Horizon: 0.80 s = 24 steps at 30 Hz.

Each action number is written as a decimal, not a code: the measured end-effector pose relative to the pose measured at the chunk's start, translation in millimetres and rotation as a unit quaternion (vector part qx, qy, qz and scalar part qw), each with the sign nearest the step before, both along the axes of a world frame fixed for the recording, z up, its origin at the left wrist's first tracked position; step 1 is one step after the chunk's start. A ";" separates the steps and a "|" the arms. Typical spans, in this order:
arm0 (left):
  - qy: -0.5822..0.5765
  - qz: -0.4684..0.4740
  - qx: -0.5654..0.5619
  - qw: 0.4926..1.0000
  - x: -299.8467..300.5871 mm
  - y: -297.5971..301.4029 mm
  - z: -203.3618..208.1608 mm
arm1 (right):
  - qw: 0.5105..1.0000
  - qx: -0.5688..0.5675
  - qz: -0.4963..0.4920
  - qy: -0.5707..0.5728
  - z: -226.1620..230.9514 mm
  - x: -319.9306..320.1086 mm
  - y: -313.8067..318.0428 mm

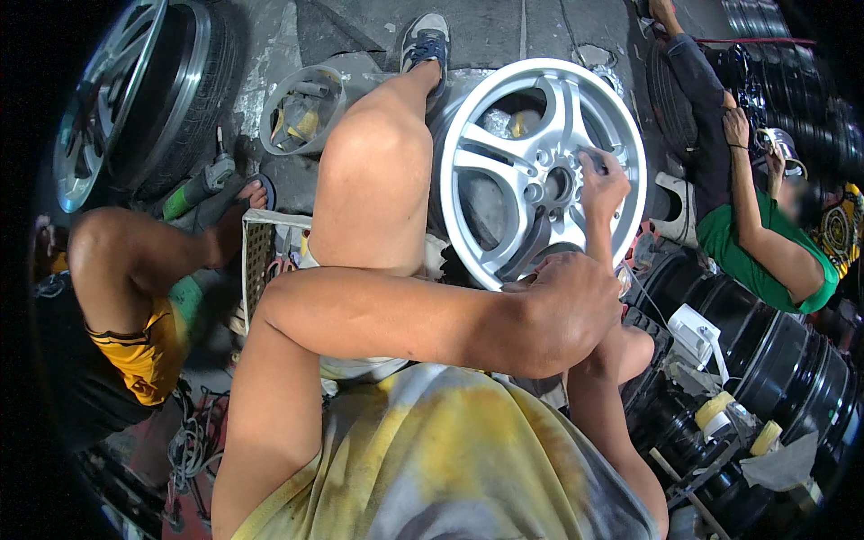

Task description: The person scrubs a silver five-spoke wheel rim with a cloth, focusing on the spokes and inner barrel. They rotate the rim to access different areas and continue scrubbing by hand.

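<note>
A silver alloy wheel rim (567,117) with paired spokes lies face up beyond my knees, right of centre. My right hand (603,186) is over the hub area, its fingers closed on a small dark piece (594,162) held against the wheel face. What that piece is made of is too small to tell. My left forearm (414,315) crosses in front of me to the right. At the rim's near edge, my left hand (576,292) is bent over it and looks closed; most of its fingers are hidden. The two arms overlap there.
A bucket (304,108) with scraps stands beyond my left knee. A plastic crate (256,270), a green-grey power tool (193,189) and a person's leg (135,261) are left. Wheels (171,99) stand far left. Rightward, a person in green (765,243) sits by black rims (774,342).
</note>
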<state>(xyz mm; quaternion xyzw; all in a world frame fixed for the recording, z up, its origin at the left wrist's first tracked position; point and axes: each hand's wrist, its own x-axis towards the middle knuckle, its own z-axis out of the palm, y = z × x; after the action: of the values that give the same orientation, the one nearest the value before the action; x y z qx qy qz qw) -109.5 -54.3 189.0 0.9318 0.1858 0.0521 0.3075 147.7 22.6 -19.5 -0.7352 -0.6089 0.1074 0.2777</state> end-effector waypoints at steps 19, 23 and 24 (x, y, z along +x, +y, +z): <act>0.006 0.004 -0.030 1.000 6.6 -9.4 -1.1 | 0.955 -0.144 -0.088 0.243 -7.2 -39.5 -8.3; -0.073 0.005 -0.047 0.996 -0.1 -7.5 -12.5 | 0.993 0.002 -0.045 0.105 9.5 -8.1 -15.9; -0.110 0.011 -0.060 0.992 -2.5 -6.1 -13.7 | 0.995 0.090 -0.030 -0.013 14.5 -1.5 -10.5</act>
<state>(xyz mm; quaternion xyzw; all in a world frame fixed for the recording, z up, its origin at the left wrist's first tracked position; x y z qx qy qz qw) -112.0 -60.4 175.3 0.8981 0.1638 0.1461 0.3810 146.2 12.1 -5.0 -0.7264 -0.5976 0.0344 0.3378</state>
